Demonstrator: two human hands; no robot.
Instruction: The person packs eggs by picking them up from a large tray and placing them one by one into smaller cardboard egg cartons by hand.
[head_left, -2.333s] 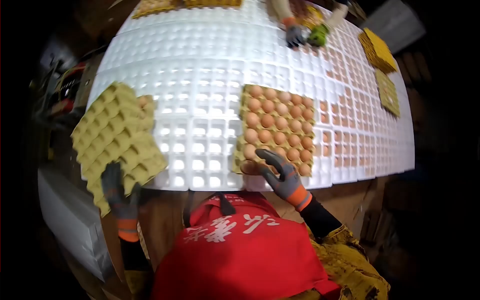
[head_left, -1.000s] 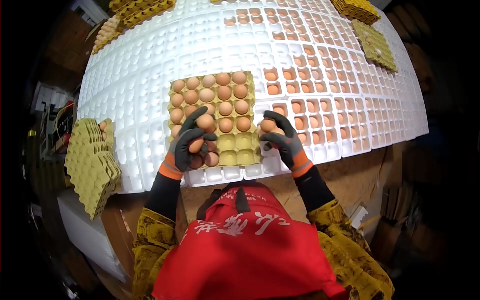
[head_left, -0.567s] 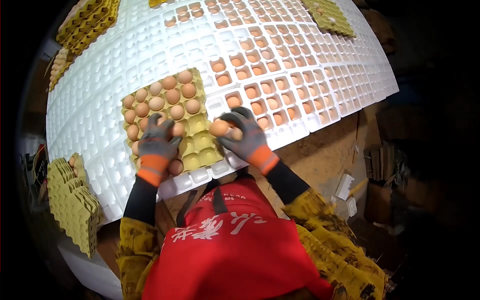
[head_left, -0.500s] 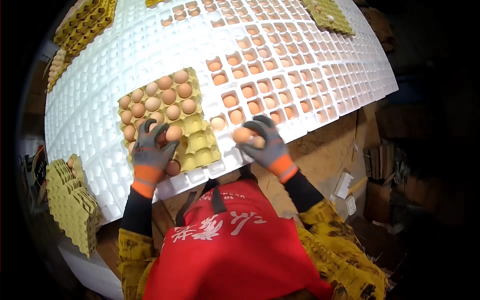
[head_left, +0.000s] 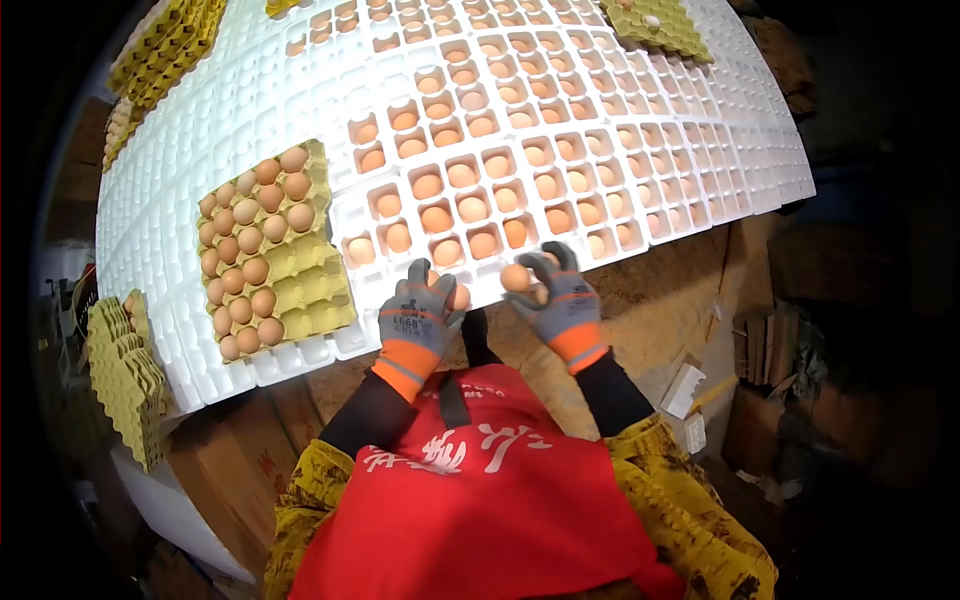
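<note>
My left hand (head_left: 418,318), in a grey glove with an orange cuff, is closed on eggs at the near edge of the white foam tray (head_left: 262,368). One brown egg (head_left: 458,298) shows beside its thumb, and part of another shows by the fingers. To its right, my right hand (head_left: 560,305), gloved alike, grips a brown egg (head_left: 516,278), with a second partly hidden under the fingers. Brown eggs (head_left: 482,244) sit singly in the square foam cells just beyond both hands. Left of my hands, a yellow pulp egg carton (head_left: 310,288) lies on the foam, with eggs on its left and far parts.
Stacked pulp cartons (head_left: 125,375) stand at the near left, and more cartons (head_left: 165,50) at the far left. Another carton (head_left: 660,28) lies at the far right on the foam. Cardboard (head_left: 225,460) and white foam scraps (head_left: 683,390) are below the table edge.
My left hand has left the pulp carton and moved right, with eggs in it, to the foam's near edge. My right hand has shifted slightly right, still holding eggs. The view has shifted.
</note>
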